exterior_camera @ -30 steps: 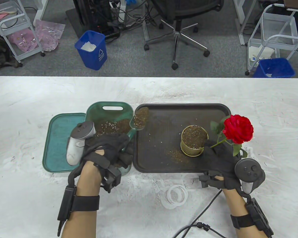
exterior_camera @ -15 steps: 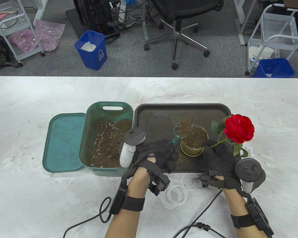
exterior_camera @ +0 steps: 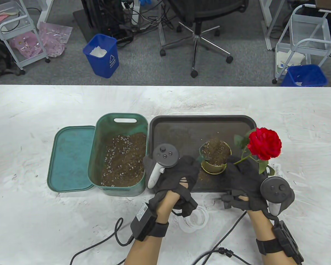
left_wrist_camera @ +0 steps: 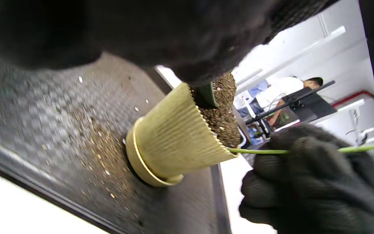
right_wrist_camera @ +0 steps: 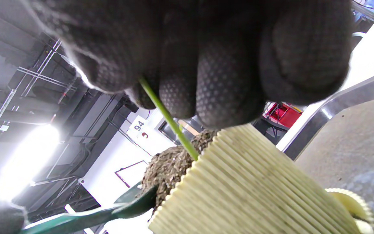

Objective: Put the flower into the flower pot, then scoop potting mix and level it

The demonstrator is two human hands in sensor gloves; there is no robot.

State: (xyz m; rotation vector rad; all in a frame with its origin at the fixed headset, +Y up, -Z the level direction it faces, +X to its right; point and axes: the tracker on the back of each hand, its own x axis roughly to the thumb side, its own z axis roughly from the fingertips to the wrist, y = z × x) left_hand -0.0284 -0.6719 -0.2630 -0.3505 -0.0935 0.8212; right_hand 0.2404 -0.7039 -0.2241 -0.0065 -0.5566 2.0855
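A yellow ribbed flower pot (exterior_camera: 215,164) heaped with potting mix stands on the dark tray (exterior_camera: 182,127). My left hand (exterior_camera: 191,163) grips the handle of a green scoop (exterior_camera: 202,155), whose blade lies in the mix at the pot's left rim. The right hand (exterior_camera: 238,166) pinches the green stem (exterior_camera: 244,159) of the red rose (exterior_camera: 264,143). That stem leans right out of the pot. In the left wrist view the pot (left_wrist_camera: 174,139), scoop blade (left_wrist_camera: 207,94) and stem (left_wrist_camera: 255,151) show. The right wrist view shows my fingers (right_wrist_camera: 229,81) around the stem (right_wrist_camera: 169,118) above the pot (right_wrist_camera: 255,182).
A green bin (exterior_camera: 121,121) of potting mix stands left of the tray, its teal lid (exterior_camera: 69,157) flat beside it. White rings (exterior_camera: 195,218) and cables lie near the table's front edge. Spilled mix dots the tray (left_wrist_camera: 86,143) around the pot.
My left hand carried the loaded scoop from the bin to the pot, and the blade now sits low in the mix at the rim. The right hand and rose stayed put.
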